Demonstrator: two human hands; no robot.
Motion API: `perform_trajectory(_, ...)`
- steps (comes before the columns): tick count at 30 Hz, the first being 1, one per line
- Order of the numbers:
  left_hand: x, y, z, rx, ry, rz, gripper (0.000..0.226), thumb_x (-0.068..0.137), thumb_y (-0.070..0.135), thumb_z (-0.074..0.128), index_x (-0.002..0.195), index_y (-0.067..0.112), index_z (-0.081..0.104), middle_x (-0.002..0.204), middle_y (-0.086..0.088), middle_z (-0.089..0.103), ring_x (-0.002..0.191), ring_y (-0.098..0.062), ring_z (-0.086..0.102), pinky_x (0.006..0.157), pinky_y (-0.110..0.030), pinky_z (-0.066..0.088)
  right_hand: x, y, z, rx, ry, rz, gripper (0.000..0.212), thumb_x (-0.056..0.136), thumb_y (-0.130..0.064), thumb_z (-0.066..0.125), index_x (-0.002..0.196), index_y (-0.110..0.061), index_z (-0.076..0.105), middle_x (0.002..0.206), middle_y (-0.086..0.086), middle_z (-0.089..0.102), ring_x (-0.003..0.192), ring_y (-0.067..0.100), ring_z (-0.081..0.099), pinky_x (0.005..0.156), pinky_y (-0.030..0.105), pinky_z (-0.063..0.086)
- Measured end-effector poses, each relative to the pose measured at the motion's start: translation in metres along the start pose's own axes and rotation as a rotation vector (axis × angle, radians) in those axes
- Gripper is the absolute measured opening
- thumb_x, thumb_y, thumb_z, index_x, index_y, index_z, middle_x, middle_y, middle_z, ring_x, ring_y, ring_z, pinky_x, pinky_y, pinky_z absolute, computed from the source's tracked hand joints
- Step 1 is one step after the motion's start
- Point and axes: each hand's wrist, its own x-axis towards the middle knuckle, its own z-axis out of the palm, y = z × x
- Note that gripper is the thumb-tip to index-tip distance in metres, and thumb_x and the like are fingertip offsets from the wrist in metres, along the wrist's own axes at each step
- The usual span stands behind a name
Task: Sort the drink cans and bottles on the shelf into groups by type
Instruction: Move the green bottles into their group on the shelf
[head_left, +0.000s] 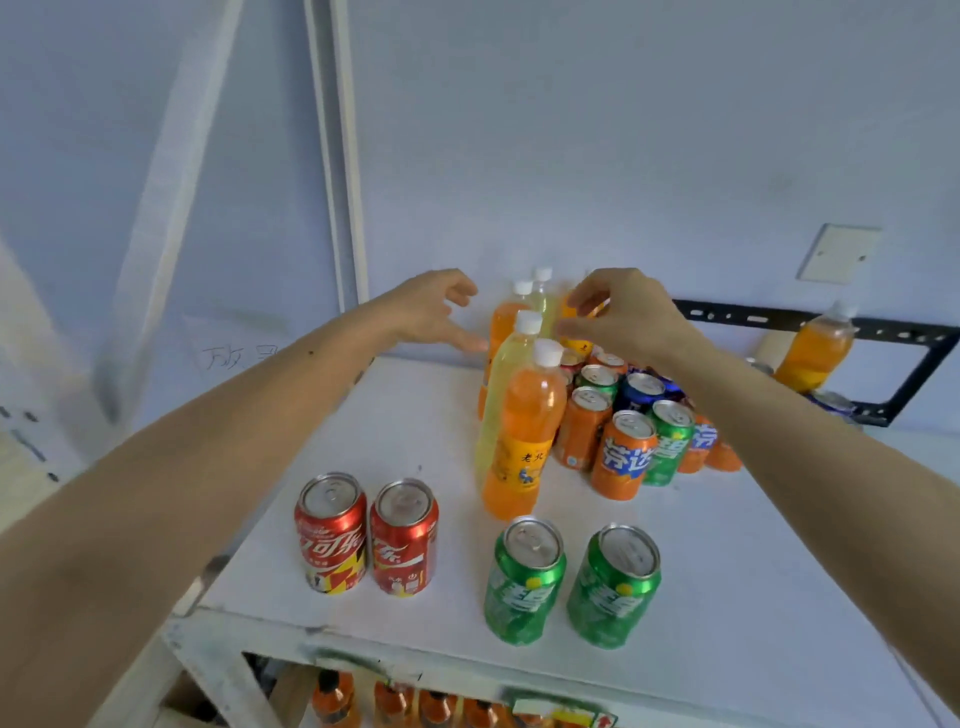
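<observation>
A: Shelf (405, 431) status? Use clock positions from the shelf centre.

B: Two red cans (366, 535) stand side by side at 8 o'clock. Two green cans (571, 584) stand near each other at 6 o'clock. A mixed cluster of orange, green and blue cans (631, 421) occupies 1 o'clock. Tall bottles (519, 410), orange and pale yellow, stand in a tight group at 12 o'clock, just left of the cluster.

A: Hand state?

B: Left hand (431, 312) hovers left of the bottle caps, fingers spread wide, gripping nothing. Right hand (618, 317) is at the rear orange bottle (576, 312); fingers curl narrowly around its top. Firm contact cannot be confirmed.

A: Remaining items?

B: One orange bottle (815, 353) stands apart at 2 o'clock.
</observation>
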Motion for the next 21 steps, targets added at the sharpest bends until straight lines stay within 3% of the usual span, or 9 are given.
perform_trajectory(5,0.053,0.003,-0.017,-0.060,0.067,-0.088,0.078,0.069,0.033,0.086,0.136,0.018,0.048,0.132,0.001,0.054,0.116,-0.017,0.055,0.099,-0.035,0.047,0.050,0.022,0.017,0.022,-0.191,-0.001,0.041,0.077,-0.045,0.074,0.107,-0.017,0.068,0.107,-0.005,0.066,0.097,0.011,0.061,0.077,0.020,0.045)
perform_trajectory(8,0.088,0.003,-0.022,-0.078,0.083,-0.116,0.075,0.070,0.033,0.086,0.134,0.016,0.050,0.129,0.000,0.056,0.112,-0.018,0.056,0.092,-0.031,0.046,0.065,0.025,0.030,0.002,-0.372,0.014,0.055,0.073,-0.053,0.076,0.114,-0.018,0.068,0.110,-0.009,0.066,0.102,0.011,0.060,0.089,0.024,0.046)
perform_trajectory(10,0.113,0.005,-0.019,-0.071,0.065,-0.114,0.073,0.072,0.032,0.085,0.134,0.015,0.050,0.128,0.000,0.055,0.112,-0.018,0.055,0.089,-0.029,0.043,0.067,0.027,0.037,0.004,-0.455,0.004,0.042,0.071,-0.053,0.076,0.105,-0.028,0.069,0.098,-0.018,0.064,0.095,0.008,0.060,0.081,0.020,0.045)
perform_trajectory(12,0.142,0.010,-0.013,-0.057,0.038,-0.109,0.070,0.074,0.030,0.084,0.134,0.015,0.050,0.128,-0.001,0.055,0.111,-0.018,0.054,0.086,-0.030,0.043,0.069,0.031,0.045,0.011,-0.500,-0.007,0.016,0.072,-0.049,0.077,0.080,-0.041,0.065,0.078,-0.026,0.061,0.083,0.004,0.060,0.069,0.016,0.042)
perform_trajectory(14,0.173,0.015,-0.002,-0.025,-0.003,-0.098,0.071,0.073,0.031,0.084,0.133,0.015,0.050,0.130,-0.002,0.054,0.113,-0.019,0.054,0.091,-0.032,0.046,0.070,0.034,0.050,0.054,-0.525,-0.016,0.019,0.074,-0.046,0.076,0.065,-0.045,0.060,0.067,-0.026,0.060,0.074,-0.001,0.058,0.065,0.015,0.041)
perform_trajectory(18,0.220,0.023,0.021,0.071,-0.114,-0.093,0.080,0.071,0.035,0.084,0.138,0.015,0.045,0.137,-0.005,0.050,0.118,-0.023,0.053,0.094,-0.036,0.048,0.071,0.039,0.056,0.100,-0.608,-0.039,0.018,0.075,-0.046,0.075,0.087,-0.038,0.064,0.091,-0.019,0.068,0.092,0.003,0.064,0.085,0.027,0.050)
perform_trajectory(21,0.241,0.023,0.035,0.187,-0.193,-0.106,0.084,0.071,0.035,0.085,0.141,0.016,0.042,0.138,-0.004,0.047,0.116,-0.025,0.052,0.093,-0.042,0.050,0.070,0.040,0.054,0.117,-0.655,-0.022,0.014,0.080,-0.040,0.074,0.088,-0.040,0.062,0.088,-0.022,0.066,0.087,-0.003,0.062,0.081,0.021,0.047)
